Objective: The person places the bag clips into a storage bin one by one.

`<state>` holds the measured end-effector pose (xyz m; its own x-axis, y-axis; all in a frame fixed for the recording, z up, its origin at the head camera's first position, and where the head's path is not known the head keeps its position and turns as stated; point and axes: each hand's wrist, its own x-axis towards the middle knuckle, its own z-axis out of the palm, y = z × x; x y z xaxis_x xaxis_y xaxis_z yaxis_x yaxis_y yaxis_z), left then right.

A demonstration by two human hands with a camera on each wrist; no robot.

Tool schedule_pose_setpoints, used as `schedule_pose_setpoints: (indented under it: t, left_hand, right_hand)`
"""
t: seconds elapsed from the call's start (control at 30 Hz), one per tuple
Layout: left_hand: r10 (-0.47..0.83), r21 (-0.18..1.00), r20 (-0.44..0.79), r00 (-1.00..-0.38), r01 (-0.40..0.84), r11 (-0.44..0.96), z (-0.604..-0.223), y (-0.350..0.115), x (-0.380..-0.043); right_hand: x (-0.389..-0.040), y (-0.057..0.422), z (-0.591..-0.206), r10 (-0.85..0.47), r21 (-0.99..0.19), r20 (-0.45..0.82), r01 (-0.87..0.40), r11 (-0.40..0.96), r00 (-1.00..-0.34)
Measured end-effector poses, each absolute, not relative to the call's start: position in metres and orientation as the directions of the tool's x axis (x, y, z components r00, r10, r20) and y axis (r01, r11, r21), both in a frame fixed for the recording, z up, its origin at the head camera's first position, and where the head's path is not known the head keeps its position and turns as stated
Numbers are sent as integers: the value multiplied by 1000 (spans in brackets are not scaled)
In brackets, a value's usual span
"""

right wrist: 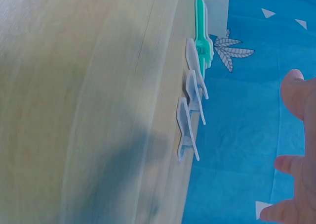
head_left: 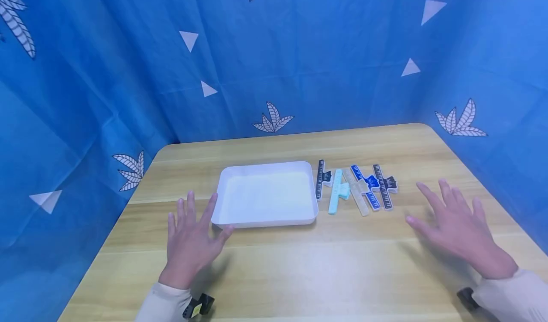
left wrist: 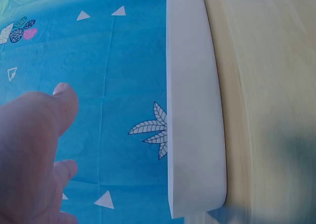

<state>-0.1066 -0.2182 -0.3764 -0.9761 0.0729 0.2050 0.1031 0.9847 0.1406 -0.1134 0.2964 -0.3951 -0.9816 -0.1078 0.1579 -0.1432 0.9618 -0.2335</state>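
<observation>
My left hand [head_left: 193,246], fingers spread and holding nothing, hovers by the near left corner of a white tray [head_left: 265,221]. In the left wrist view the tray's side wall [left wrist: 197,110] stands beside my thumb. Over the table's right part my right hand [head_left: 460,229] is spread too, with nothing in it. Between tray and right hand lies a row of long clips: a black one [head_left: 319,181], a mint green one [head_left: 335,193], a clear whitish one [head_left: 356,193], a blue one [head_left: 365,186] and another black one [head_left: 382,186]. The right wrist view shows the mint clip [right wrist: 200,26] edge-on.
The wooden table [head_left: 282,274] has rounded far corners. A blue curtain [head_left: 299,60] with white leaves and triangles hangs behind it and along both sides. A small black device [head_left: 199,306] is strapped at the left wrist, another [head_left: 467,298] at the right.
</observation>
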Motion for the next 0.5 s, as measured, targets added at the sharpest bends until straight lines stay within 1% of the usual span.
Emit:
schedule_pose_setpoints:
  t: [0.1,0.23,0.37,0.5]
  left_hand:
    - [78,174,213,-974,117,978,-376,-217,-106]
    - [80,256,202,-976,131,958,-378,-214,-106]
    - [80,355,137,-987,124,927,-381,-211,-108]
    - [80,420,86,-993,109,901,-383,-209,-109]
  right_hand:
    - [-117,295,-395,-114,-261,165,-155,953,-980]
    - [-123,293,-395,-116,-304,136,-153,940,-984]
    - [-127,293,-394,-119,-331,127,-155,931,-985]
    - [-133,296,-394,-126,-375,124,-164,912,-984]
